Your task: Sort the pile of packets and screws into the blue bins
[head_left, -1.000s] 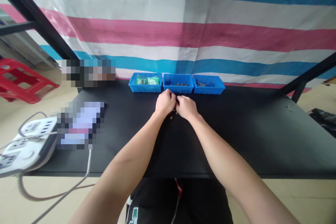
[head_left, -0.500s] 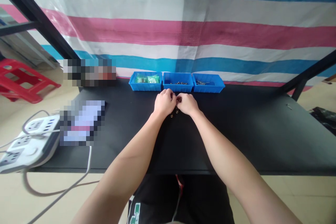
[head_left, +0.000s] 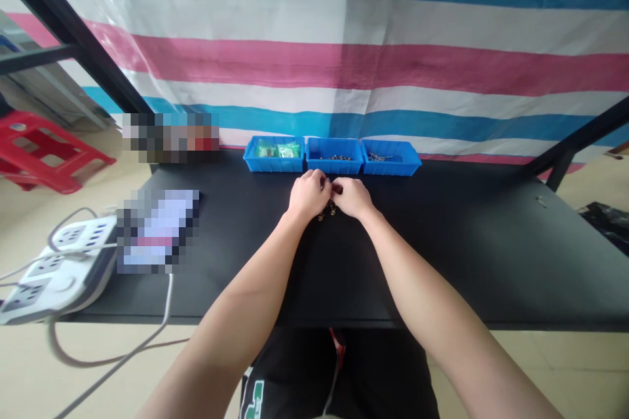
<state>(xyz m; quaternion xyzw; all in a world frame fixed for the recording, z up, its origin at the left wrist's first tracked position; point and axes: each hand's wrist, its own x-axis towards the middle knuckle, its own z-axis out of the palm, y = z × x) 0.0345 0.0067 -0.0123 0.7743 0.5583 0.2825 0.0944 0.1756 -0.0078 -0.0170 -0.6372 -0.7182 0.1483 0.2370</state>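
My left hand (head_left: 309, 194) and my right hand (head_left: 352, 197) meet over the black table (head_left: 339, 275), fingers curled inward and fingertips together. Whatever they pinch is too small and too hidden to name. Small brass-coloured metal pieces (head_left: 333, 209) show just below the fingers, between the two hands. Behind the hands stands a blue bin (head_left: 333, 166) with small metal parts inside. To its right, another blue bin (head_left: 392, 169) holds thin, silvery pieces like screws or pins. The left blue bin (head_left: 274, 165) contains green-and-white packets (head_left: 287, 150).
A white power strip (head_left: 63, 268) with grey cables lies at the left edge, beside a blurred-out flat object (head_left: 160, 229). A red stool (head_left: 49, 150) stands on the floor at left. Striped sheeting (head_left: 295, 65) hangs behind the table, between black frame posts.
The whole view has shifted slightly. Both hands stay together in nearly the same place, with the fingers moved only a little around the small pieces.
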